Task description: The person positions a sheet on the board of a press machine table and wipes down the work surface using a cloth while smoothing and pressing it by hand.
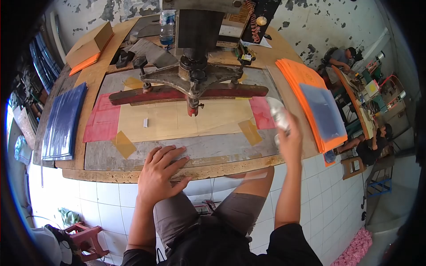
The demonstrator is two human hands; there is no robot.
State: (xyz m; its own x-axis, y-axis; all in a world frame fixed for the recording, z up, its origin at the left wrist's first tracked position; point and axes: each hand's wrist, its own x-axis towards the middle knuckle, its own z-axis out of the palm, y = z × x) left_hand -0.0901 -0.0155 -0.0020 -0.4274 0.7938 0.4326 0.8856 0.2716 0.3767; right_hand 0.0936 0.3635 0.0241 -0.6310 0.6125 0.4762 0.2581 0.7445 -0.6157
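Note:
My left hand (163, 173) rests with spread fingers on the front edge of the grey work plate (213, 155). At the plate's right side, my right hand (290, 139) is closed round a crumpled white cloth (278, 114), which is smeared by motion. Just left of the cloth lies a red sheet (262, 113). A long cream sheet (195, 122) stretches across the plate, with a brown tape piece (250, 132) near its right end. Over its back edge stands a metal press head (192, 80) with a red bar (177, 95).
Orange sheets (295, 77) with a clear blue sheet on top are stacked at the right. At the left lie dark blue plastic sheets (65, 122) and a cardboard box (90, 44). A water bottle (167, 26) stands behind the press. Two people sit at the far right.

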